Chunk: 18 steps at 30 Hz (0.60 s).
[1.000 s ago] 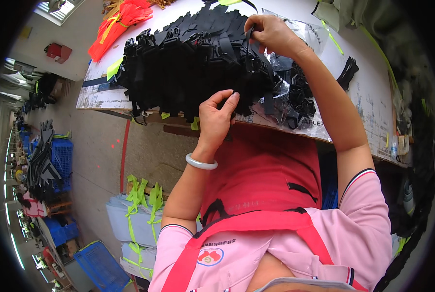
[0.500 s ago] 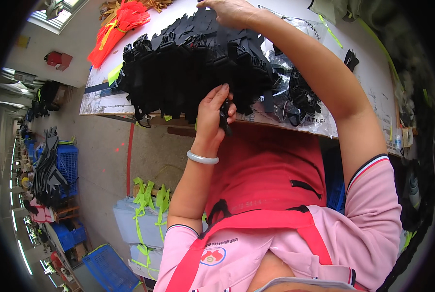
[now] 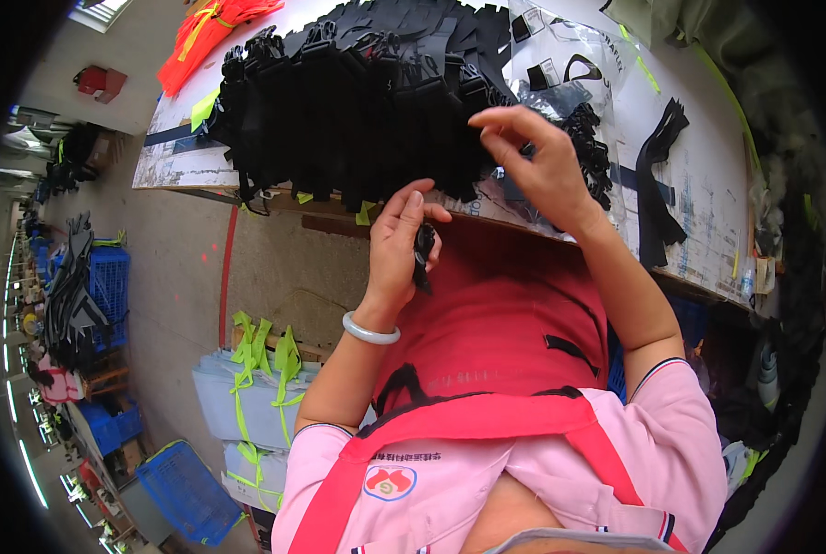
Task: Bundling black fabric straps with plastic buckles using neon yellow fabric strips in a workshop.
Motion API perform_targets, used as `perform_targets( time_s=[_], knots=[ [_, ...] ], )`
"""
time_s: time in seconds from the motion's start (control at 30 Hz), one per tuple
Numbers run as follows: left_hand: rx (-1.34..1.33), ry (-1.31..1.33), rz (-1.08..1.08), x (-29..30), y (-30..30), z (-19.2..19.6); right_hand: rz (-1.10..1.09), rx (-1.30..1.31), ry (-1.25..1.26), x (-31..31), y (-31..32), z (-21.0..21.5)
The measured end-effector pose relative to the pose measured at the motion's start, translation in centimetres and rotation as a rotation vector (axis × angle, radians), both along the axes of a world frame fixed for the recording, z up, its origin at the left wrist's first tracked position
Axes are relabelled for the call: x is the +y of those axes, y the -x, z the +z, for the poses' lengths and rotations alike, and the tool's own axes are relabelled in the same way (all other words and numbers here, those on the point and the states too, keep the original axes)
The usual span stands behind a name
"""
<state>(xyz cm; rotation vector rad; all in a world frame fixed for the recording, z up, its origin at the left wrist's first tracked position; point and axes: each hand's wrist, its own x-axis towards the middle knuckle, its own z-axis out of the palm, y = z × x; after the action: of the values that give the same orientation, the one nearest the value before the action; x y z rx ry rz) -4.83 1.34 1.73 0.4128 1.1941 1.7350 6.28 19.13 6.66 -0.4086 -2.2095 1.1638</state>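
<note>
The person's left hand (image 3: 402, 242) is closed around a small black plastic buckle piece (image 3: 423, 251) just below the worktable's (image 3: 708, 185) near edge. At its one o'clock, the right hand (image 3: 537, 164) hovers with fingers loosely apart, empty, over the heap of black webbing straps (image 3: 357, 102).

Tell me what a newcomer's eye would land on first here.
First, the big heap of black straps with buckles spread over the worktable at the top. Next, the two hands below it: the left hand holds a small black piece at the table's near edge, while the right hand hangs over the heap's right end with fingers curled. An orange bundle lies at the table's far left corner.
</note>
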Motion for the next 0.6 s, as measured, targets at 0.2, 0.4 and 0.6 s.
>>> perform_targets(
  time_s=[0.2,0.4,0.6],
  knots=[
    [-0.044,0.185,-0.39,-2.0,-3.4,-1.5,0.502,-0.26,0.002,-5.8,-4.4,-6.0],
    [-0.371,0.093,-0.558,-2.0,-2.2,-3.6,0.309,-0.341,0.612,-4.9,-6.2,-5.2],
    [-0.068,0.16,-0.289,-1.3,-4.1,-2.9,0.161,-0.222,1.058,-5.4,-7.9,-6.3]
  ],
)
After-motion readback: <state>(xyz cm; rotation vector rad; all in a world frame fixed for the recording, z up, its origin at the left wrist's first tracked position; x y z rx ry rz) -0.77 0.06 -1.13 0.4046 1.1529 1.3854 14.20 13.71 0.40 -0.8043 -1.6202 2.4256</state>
